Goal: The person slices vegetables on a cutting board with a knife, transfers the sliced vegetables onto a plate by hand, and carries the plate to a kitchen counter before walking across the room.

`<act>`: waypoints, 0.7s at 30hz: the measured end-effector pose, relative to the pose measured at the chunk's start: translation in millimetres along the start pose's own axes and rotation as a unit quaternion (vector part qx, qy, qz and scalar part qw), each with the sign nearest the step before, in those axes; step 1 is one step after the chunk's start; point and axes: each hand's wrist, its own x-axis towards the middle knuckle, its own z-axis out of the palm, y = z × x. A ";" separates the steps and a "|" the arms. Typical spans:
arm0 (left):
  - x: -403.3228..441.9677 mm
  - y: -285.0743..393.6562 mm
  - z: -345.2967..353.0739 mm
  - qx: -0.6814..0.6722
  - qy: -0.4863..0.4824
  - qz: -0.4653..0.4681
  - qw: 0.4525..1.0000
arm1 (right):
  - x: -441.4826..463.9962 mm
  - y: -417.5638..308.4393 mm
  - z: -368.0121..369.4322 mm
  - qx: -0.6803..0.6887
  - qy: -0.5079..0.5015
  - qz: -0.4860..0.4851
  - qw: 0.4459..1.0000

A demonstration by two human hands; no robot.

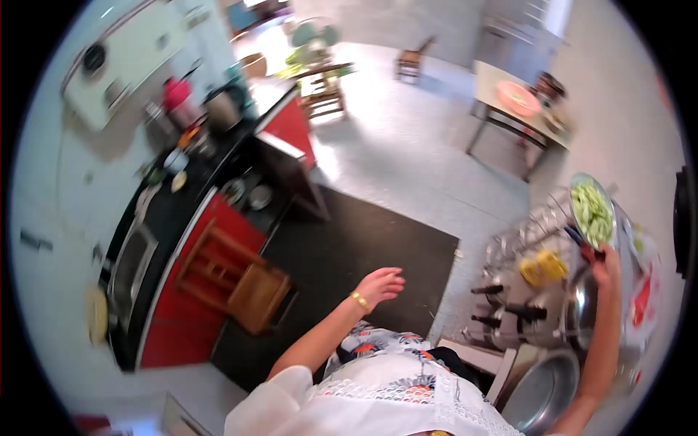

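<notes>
My left hand (382, 288) hangs in front of my body over the dark floor mat, holding nothing, its fingers stretched out and a gold bracelet at the wrist. Out to the right, my right hand (602, 266) is at the near rim of a bowl (579, 182) and appears to grip it; its fingertips are partly shadowed and blurred. Pale green cut vegetable pieces (592, 212) fill the bowl. A dark handle-like object (573, 234) lies close to those fingers. Below is a wire rack with a yellow item (544, 268) and black-handled pans (525, 312).
A large metal pot (542, 392) stands low at my right. To the left are a wooden chair (258, 294), red cabinets (174, 330) and a black counter with a sink (134, 265). An open cabinet door (294, 174) juts out. Farther off, a table (491, 91) bears a pink basin (518, 99).
</notes>
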 end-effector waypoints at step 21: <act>-123.9 210.0 -168.3 -0.049 0.237 0.311 0.919 | -160.1 342.0 577.2 -0.202 -0.525 0.213 0.799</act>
